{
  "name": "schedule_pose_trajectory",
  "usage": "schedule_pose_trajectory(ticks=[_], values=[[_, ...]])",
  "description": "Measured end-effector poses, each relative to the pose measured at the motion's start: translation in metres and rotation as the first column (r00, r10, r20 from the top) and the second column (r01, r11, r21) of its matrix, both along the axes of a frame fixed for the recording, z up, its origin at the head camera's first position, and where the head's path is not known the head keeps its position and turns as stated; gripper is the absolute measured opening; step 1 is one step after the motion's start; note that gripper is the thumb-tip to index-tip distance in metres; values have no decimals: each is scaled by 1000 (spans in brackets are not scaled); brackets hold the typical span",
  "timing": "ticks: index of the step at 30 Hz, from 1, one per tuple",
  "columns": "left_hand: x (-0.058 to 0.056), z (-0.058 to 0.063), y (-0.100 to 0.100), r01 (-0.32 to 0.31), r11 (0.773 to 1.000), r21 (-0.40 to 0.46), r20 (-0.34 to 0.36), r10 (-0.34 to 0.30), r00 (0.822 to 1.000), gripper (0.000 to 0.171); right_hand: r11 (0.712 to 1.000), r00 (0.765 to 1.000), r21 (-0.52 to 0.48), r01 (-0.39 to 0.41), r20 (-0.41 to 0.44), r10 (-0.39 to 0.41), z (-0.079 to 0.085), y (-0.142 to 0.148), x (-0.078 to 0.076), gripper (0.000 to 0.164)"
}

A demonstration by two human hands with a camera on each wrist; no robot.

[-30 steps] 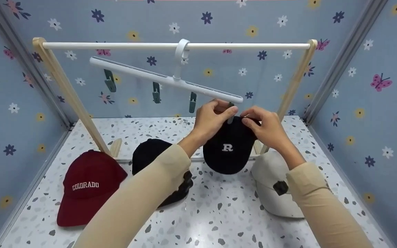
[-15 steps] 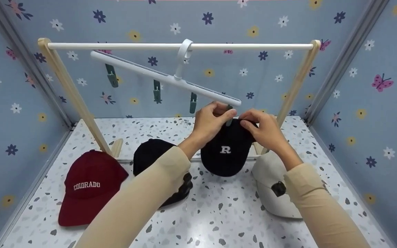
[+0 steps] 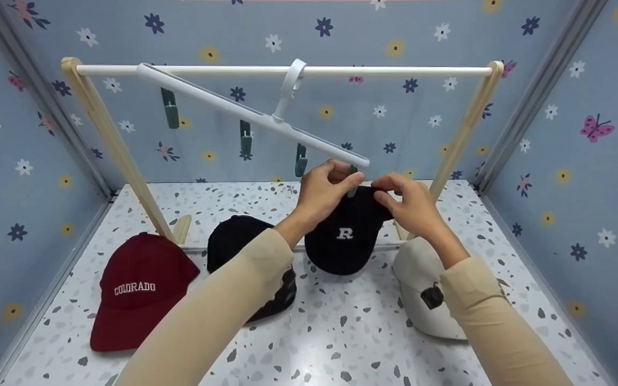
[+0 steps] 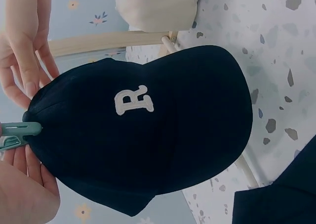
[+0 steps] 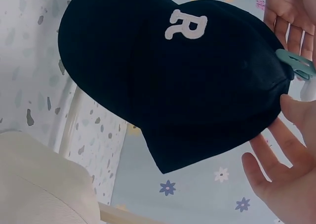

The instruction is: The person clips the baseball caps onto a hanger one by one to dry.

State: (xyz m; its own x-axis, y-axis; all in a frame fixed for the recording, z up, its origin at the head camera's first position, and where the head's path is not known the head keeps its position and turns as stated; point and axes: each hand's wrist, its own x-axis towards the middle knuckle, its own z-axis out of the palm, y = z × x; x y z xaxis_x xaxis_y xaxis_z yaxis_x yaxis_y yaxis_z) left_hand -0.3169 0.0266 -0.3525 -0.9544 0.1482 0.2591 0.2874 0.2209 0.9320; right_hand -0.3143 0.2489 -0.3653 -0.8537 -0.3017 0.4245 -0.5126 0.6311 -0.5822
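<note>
A black cap (image 3: 341, 233) with a white R hangs brim down under the low right end of a white hanger (image 3: 207, 99). My left hand (image 3: 324, 192) pinches the green clip (image 3: 352, 185) at that end. In the left wrist view the tip of the clip (image 4: 30, 129) lies over the top of the cap's crown. My right hand (image 3: 408, 206) pinches the crown's edge beside the clip, thumb on the front. In the right wrist view the thumb (image 5: 291, 108) touches the cap's top, with several fingers behind it.
A white rail (image 3: 421, 70) on a wooden stand (image 3: 116, 145) carries the hanger, whose other green clips (image 3: 171, 110) hang free. Below, a red COLORADO cap (image 3: 137, 300), another black cap (image 3: 234, 238) and a cream cap (image 3: 421, 268) rest on the speckled table (image 3: 336, 343).
The hanger has tilted further, its right end lower and its left end higher. Both hands and the black R cap have shifted slightly left and down.
</note>
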Motion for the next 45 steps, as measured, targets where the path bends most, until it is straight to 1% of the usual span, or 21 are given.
schedule_pose_trajectory(ticks=[3, 6, 11, 14, 20, 24, 30, 33, 38, 41, 45], values=[[0, -2, -4, 11, 1000, 5, 0, -11, 1000, 33, 1000, 1000, 8, -6, 23, 6, -2, 0, 3, 23], [0, -4, -7, 22, 1000, -9, -6, -22, 1000, 33, 1000, 999, -5, -13, 36, 14, -4, -1, 6, 28], [0, -7, -14, 38, 999, -32, -11, -39, 999, 35, 999, 1000, -38, -9, 22, 10, -9, -3, 12, 32], [0, -9, -19, 43, 998, -49, -13, -43, 999, 39, 998, 1000, -58, -9, 13, 9, -12, -5, 15, 32], [-1, -13, -27, 53, 996, -68, -35, -55, 998, 44, 996, 1000, -87, 6, -5, -6, -16, -10, 21, 33], [-1, -16, -34, 41, 995, -91, -43, -45, 998, 46, 995, 1000, -104, 5, -8, -6, -16, -14, 24, 33], [-2, -19, -42, 43, 997, -64, -52, -47, 998, 45, 995, 1000, -99, 2, 6, -2, -17, -18, 27, 32], [-1, -21, -46, 35, 996, -80, -50, -39, 998, 46, 995, 1000, -98, -7, 5, 8, -19, -19, 28, 32], [2, -23, -54, -9, 992, -130, -69, 0, 998, 46, 993, 999, -109, -35, 7, 36, -22, -23, 30, 33], [3, -25, -62, -31, 990, -134, -78, 21, 997, 45, 992, 998, -116, -55, 20, 58, -23, -25, 32, 34], [6, -30, -77, -40, 991, -125, -86, 29, 996, 42, 989, 996, -123, -82, 21, 86, -25, -28, 34, 34]])
